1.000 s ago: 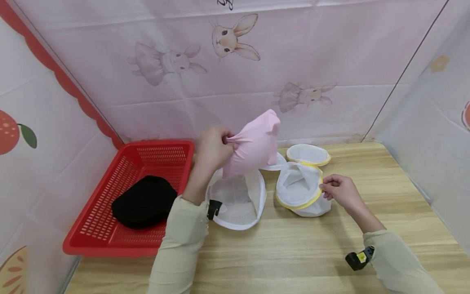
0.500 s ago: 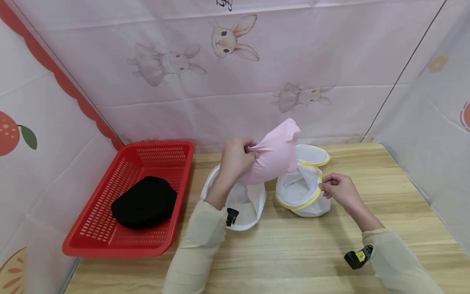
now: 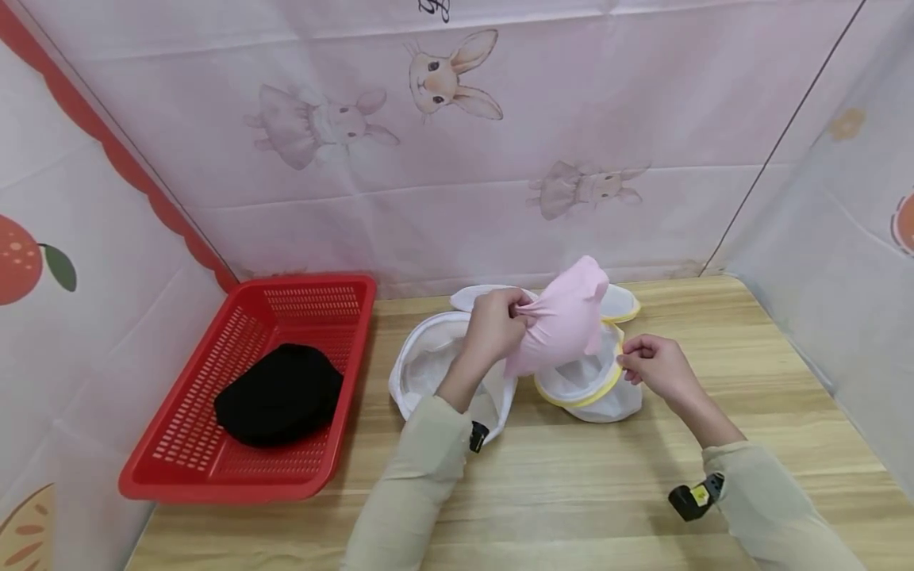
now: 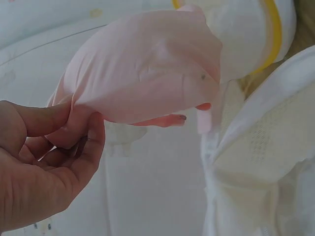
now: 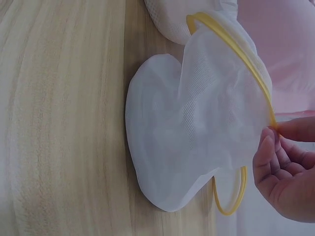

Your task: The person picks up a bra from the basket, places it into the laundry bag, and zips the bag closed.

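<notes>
My left hand pinches a bundled pink garment of smooth stretchy fabric; its exact kind is hard to tell. The garment hangs over the opening of a white mesh laundry bag with yellow trim, hiding part of it. At that bag's right side, my right hand pinches the yellow-trimmed rim between thumb and finger, as the right wrist view shows on the yellow edge. The bag's round lid is folded back behind it. Under my left forearm stands a second white mesh laundry bag, its mouth uncovered.
A red perforated basket stands on the left of the wooden table, holding a black folded cloth item. Behind the table rises a pink wall covering printed with rabbits.
My left hand has carried the pink garment right and lower, from above the white-trimmed bag to above the yellow-trimmed one. My right hand has stayed at the yellow rim.
</notes>
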`<state>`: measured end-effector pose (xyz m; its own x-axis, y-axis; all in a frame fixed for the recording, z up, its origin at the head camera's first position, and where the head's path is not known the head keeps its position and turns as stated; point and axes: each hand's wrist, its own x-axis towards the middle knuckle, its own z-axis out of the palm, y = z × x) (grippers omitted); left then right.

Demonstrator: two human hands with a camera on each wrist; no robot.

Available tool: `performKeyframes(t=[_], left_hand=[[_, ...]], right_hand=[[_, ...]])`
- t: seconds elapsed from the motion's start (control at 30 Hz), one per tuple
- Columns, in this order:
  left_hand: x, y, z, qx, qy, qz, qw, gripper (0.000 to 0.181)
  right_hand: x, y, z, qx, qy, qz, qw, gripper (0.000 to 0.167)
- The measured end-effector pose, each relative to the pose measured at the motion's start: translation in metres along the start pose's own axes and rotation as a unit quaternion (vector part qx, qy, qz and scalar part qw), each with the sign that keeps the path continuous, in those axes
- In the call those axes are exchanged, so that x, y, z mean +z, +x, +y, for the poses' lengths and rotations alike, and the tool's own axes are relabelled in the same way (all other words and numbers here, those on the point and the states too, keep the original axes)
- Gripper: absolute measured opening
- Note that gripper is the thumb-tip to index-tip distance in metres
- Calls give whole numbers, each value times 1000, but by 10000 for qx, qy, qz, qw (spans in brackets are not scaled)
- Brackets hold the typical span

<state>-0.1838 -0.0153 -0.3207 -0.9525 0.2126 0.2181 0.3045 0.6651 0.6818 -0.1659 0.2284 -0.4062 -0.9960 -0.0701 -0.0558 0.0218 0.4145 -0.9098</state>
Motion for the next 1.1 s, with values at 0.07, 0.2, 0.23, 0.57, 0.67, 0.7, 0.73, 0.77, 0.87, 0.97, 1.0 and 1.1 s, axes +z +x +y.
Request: performKeyframes(t=[0.07, 0.2, 0.23, 0.57, 0.67, 0.7, 0.73, 0.77, 0.87, 0.97, 1.0, 1.1], left_hand=[[5, 0, -2, 64, -20, -154, 9999, 11], [15, 1, -6, 165, -33, -457, 9988, 11], [17, 1, -7, 184, -27, -517, 9985, 11], [29, 0, -13, 209, -70, -1234, 9921, 14], [31, -1, -14, 246, -69, -1412, 9896, 15], [32, -1, -14, 257, -63, -1466, 9888, 15], [32, -1, -15, 261, -71, -1507, 9882, 15], [32, -1, -14, 264, -58, -1544, 9876, 16], [33, -1, -13, 272, 4, -1644, 9860, 16], [34, -1, -12, 329, 125, -1674, 9853, 15], [34, -1, -11, 359, 164, -1662, 9853, 15], [36, -1, -11, 425, 274, -1602, 9858, 14]], right_hand=[[0, 0, -1, -6, -30, -3, 10000, 17], [0, 0, -1, 14, -107, -4, 9999, 16], [0, 1, -1, 22, -123, -4, 9999, 16], [-1, 3, -2, -25, -89, 24, 10000, 17], [-1, 3, -4, -4, -58, 15, 10000, 19], [-1, 3, -5, 4, -59, 8, 10000, 19], [-1, 3, -6, 6, -61, 2, 10000, 19], [-1, 3, -6, 14, -62, -4, 10000, 19], [0, 3, -7, 4, -48, -21, 10000, 16], [1, 2, -7, -21, -49, -29, 10000, 12], [1, 3, -7, -24, -53, -27, 10000, 11], [2, 3, -7, -8, -91, -52, 9999, 10]])
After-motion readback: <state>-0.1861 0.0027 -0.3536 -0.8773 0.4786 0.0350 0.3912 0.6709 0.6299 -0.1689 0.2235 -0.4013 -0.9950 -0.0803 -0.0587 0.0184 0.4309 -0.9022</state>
